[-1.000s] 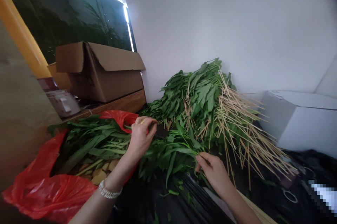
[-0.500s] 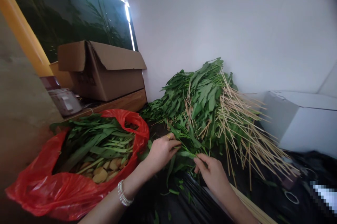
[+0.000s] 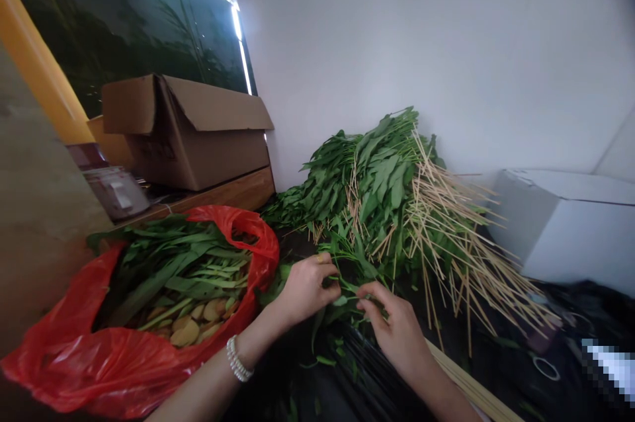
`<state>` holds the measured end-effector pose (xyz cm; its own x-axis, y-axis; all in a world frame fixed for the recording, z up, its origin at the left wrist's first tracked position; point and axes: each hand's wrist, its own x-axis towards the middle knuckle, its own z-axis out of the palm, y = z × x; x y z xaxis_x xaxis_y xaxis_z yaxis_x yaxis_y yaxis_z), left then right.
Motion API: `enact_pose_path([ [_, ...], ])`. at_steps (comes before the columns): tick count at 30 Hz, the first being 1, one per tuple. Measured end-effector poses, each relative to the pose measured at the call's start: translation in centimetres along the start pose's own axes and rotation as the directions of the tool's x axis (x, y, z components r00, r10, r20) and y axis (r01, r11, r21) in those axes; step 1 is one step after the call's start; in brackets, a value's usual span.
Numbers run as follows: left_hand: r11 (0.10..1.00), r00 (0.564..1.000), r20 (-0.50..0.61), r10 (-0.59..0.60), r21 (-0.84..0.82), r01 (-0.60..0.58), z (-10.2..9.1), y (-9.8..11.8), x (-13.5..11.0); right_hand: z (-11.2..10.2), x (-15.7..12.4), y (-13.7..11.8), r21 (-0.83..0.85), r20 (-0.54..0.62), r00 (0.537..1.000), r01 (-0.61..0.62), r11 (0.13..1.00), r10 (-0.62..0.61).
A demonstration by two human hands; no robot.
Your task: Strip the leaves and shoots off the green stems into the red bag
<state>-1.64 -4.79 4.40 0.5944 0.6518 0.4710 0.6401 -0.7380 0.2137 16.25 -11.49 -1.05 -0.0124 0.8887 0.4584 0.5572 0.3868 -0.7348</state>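
Observation:
My left hand [image 3: 308,286], with a ring and a beaded bracelet at the wrist, pinches a thin green leafy stem [image 3: 348,286] near the middle of the view. My right hand [image 3: 389,316] faces it from the right, thumb and forefinger closed on the same stem. Loose leaves lie beneath both hands on black plastic [image 3: 367,369]. Beyond them rises a big heap of leafy greens [image 3: 381,170], with many thin bamboo skewers [image 3: 456,223] sticking out to the right. More skewers [image 3: 466,382] lie partly behind my right forearm.
At left, an open red plastic bag [image 3: 109,362] holds leafy greens and round tan slices [image 3: 186,329]. A cardboard box [image 3: 218,154] and a whitish tub [image 3: 116,192] stand behind it on a wooden ledge. To the right is a white box [image 3: 585,237], by a white wall.
My right hand has shifted slightly left, closer to my left hand, which stays nearly in place on the stem. The whole view has drifted a little.

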Motion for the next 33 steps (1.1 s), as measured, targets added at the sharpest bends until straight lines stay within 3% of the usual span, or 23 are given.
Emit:
enact_pose_path([
  [4,0.918,0.963,-0.128,-0.237,-0.353,0.179,-0.4,-0.8,0.4,0.0,-0.1,0.0,-0.022,-0.003,0.997,0.072,0.997,-0.072],
  [5,0.865,0.931,-0.155,-0.33,-0.444,0.233,-0.7,-1.3,0.6,-0.1,-0.1,0.0,-0.044,-0.008,0.996,0.084,0.995,-0.085],
  [7,0.716,0.826,-0.186,-0.531,-0.621,0.32,-1.6,-2.9,0.8,-0.2,-0.2,0.2,-0.08,-0.026,0.996,0.087,0.993,-0.09],
  [9,0.556,0.747,-0.158,-0.646,-0.768,0.318,-2.6,-4.4,0.9,-0.3,-0.2,0.3,-0.084,-0.035,0.996,0.073,0.994,-0.076],
  [11,0.456,0.739,-0.121,-0.662,-0.848,0.269,-3.6,-5.3,1.0,-0.2,-0.2,0.5,-0.074,-0.029,0.998,0.059,0.996,-0.061],
  [14,0.402,0.789,-0.083,-0.609,-0.889,0.217,-4.9,-5.0,0.7,0.1,-0.2,0.7,-0.076,-0.019,0.999,0.029,0.997,-0.031],
  [16,0.442,0.829,-0.086,-0.552,-0.873,0.204,-5.5,-3.7,0.2,0.3,-0.2,0.9,-0.081,-0.013,1.0,0.006,0.997,-0.007],
  [18,0.579,0.884,-0.105,-0.456,-0.789,0.205,-5.5,-2.0,-0.2,0.3,-0.3,1.0,-0.086,-0.003,1.0,-0.002,0.996,0.002],
  [21,0.838,0.968,-0.079,-0.24,-0.521,0.165,-4.4,-0.1,-0.8,0.3,-0.3,1.0,-0.124,-0.001,1.0,0.022,0.992,-0.022],
  [24,0.971,0.999,0.004,-0.05,-0.233,0.05,-2.4,0.2,-1.0,0.3,-0.3,0.8,-0.183,-0.009,0.997,0.079,0.98,-0.082],
  [28,0.992,0.991,0.126,0.044,0.111,-0.058,-1.0,-0.3,-0.9,0.2,-0.3,0.2,-0.256,0.004,0.989,0.145,0.956,-0.149],
  [33,0.936,0.944,0.286,0.163,0.258,-0.239,-1.2,0.2,-0.6,0.1,-0.3,-0.1,-0.286,0.029,0.985,0.17,0.943,-0.169],
])
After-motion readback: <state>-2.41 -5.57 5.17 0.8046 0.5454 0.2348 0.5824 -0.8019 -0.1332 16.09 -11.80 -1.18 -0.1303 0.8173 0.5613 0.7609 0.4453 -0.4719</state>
